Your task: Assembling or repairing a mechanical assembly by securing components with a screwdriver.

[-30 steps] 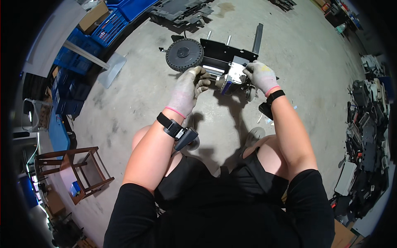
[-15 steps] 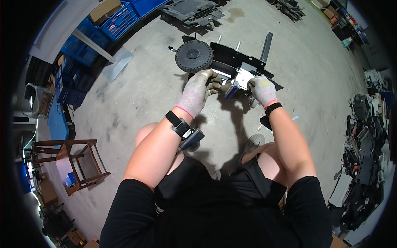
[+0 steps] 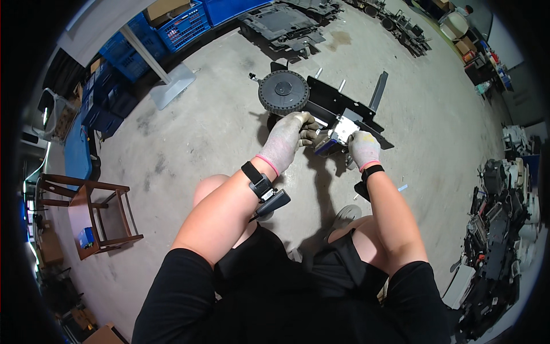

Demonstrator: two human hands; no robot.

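Observation:
In front of me stands a black metal frame (image 3: 338, 98) with a round black wheel (image 3: 283, 92) on its left side. A silver metal box (image 3: 346, 127) with a blue lower edge sits at the frame's near side. My right hand (image 3: 364, 148), in a grey work glove, is closed at the box's right edge, its fingertips partly hidden. Gloved the same way, my left hand (image 3: 289, 137) is just below the wheel and left of the box. Its fingers are curled together; whatever lies between them cannot be made out.
A brown wooden chair (image 3: 94, 215) stands at the left. Blue crates (image 3: 186, 27) line the far left, by a post on a flat metal base (image 3: 173, 86). Dark flat machine parts (image 3: 281, 26) lie on the far floor. A heap of parts (image 3: 498, 229) runs along the right.
The view has shifted, so the frame, wheel and chair sit lower in the picture. My left fingers have shifted slightly beside the box; my right hand stays at its right edge.

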